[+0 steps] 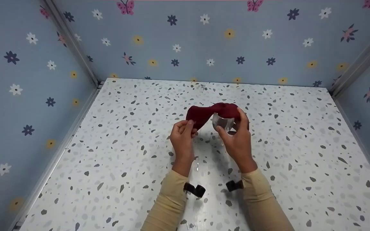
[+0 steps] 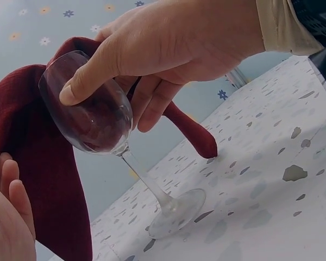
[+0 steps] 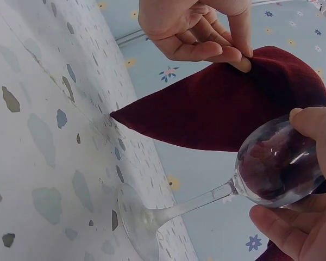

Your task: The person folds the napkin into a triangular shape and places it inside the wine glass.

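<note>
A clear stemmed wine glass [image 3: 277, 163] is upright, its foot [image 2: 176, 215] at the tabletop. My right hand [image 1: 239, 142] holds its bowl, thumb on the near side and fingers round the far side. Dark red cloth [image 1: 201, 115] runs from the glass's rim across to my left hand [image 1: 182, 138], which pinches it between thumb and fingers. Part of the cloth seems tucked into or pressed behind the bowl; through the glass I cannot tell which. In the right wrist view one cloth corner hangs down to a point beside the stem.
The white speckled table [image 1: 124, 160] spreads out round both hands. Blue flowered panels [image 1: 191, 41] stand behind it and at both sides, with metal posts [image 1: 75, 41] at the corners. Dark straps [image 1: 195, 190] sit on both wrists.
</note>
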`<move>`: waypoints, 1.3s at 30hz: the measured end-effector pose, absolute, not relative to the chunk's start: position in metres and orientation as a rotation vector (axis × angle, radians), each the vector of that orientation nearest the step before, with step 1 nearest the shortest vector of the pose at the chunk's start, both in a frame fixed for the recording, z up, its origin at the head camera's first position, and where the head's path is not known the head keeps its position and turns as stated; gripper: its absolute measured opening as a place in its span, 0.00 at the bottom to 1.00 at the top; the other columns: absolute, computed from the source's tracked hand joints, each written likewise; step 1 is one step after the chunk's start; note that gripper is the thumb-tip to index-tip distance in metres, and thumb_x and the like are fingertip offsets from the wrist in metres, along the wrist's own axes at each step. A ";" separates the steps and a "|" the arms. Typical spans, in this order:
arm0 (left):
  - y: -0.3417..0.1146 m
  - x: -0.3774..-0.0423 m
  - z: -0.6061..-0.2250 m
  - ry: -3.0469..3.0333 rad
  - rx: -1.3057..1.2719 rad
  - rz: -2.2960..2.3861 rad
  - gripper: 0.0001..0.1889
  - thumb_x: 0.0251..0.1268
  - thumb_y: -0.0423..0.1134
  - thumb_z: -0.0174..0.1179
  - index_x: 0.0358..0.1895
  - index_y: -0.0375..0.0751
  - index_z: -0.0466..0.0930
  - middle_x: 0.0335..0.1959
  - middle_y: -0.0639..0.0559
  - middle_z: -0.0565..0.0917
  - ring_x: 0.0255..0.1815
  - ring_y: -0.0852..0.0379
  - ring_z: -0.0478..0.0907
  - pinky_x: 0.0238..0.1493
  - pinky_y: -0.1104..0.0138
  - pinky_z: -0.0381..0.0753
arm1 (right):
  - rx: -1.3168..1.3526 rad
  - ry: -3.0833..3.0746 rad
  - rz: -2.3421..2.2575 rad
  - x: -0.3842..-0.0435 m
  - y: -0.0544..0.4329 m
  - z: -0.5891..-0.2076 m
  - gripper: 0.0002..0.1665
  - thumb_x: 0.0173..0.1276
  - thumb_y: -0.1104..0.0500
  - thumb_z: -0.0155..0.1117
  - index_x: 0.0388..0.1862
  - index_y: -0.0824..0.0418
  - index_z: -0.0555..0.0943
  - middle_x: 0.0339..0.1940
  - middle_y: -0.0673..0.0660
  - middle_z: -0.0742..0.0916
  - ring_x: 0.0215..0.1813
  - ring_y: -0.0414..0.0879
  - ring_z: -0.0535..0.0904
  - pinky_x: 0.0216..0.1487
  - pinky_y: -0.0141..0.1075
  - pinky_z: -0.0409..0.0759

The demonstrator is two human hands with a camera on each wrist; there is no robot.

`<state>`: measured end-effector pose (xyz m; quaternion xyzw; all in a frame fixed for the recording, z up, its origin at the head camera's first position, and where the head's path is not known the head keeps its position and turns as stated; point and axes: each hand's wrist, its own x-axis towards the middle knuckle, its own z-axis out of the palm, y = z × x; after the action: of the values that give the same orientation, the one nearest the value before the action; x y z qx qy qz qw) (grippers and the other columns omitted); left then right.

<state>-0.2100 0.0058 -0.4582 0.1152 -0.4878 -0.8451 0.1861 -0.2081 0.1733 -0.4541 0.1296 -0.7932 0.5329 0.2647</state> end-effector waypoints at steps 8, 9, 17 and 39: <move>0.006 -0.210 -0.459 -1.366 0.321 -2.371 0.10 0.68 0.36 0.66 0.43 0.34 0.78 0.38 0.39 0.86 0.29 0.53 0.80 0.31 0.65 0.79 | 0.355 -2.151 1.435 -0.208 0.175 -0.454 0.52 0.63 0.53 0.76 0.79 0.57 0.56 0.59 0.60 0.82 0.54 0.49 0.83 0.41 0.48 0.84; 0.006 -0.210 -0.460 -1.363 0.319 -2.371 0.10 0.68 0.36 0.66 0.43 0.34 0.78 0.38 0.39 0.86 0.29 0.53 0.80 0.31 0.66 0.79 | 0.357 -2.150 1.440 -0.208 0.175 -0.454 0.52 0.63 0.53 0.76 0.79 0.56 0.56 0.59 0.60 0.82 0.54 0.49 0.83 0.41 0.49 0.84; 0.011 -0.210 -0.459 -1.313 0.308 -2.400 0.09 0.68 0.35 0.66 0.42 0.33 0.77 0.36 0.40 0.85 0.28 0.53 0.78 0.30 0.66 0.77 | 0.372 -2.101 1.473 -0.205 0.169 -0.444 0.52 0.61 0.65 0.76 0.78 0.65 0.56 0.59 0.69 0.80 0.54 0.64 0.82 0.42 0.58 0.83; 0.038 -0.204 -0.467 -1.504 0.251 -2.403 0.09 0.66 0.33 0.66 0.45 0.33 0.80 0.45 0.40 0.86 0.44 0.52 0.83 0.41 0.64 0.82 | 0.363 -2.119 1.508 -0.191 0.164 -0.424 0.49 0.63 0.67 0.74 0.76 0.69 0.57 0.62 0.68 0.78 0.58 0.63 0.80 0.44 0.57 0.83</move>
<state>-0.2044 0.0377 -0.4671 0.0872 -0.5226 -0.8352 0.1473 -0.1910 0.1636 -0.4241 0.1337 -0.7802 0.5554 0.2549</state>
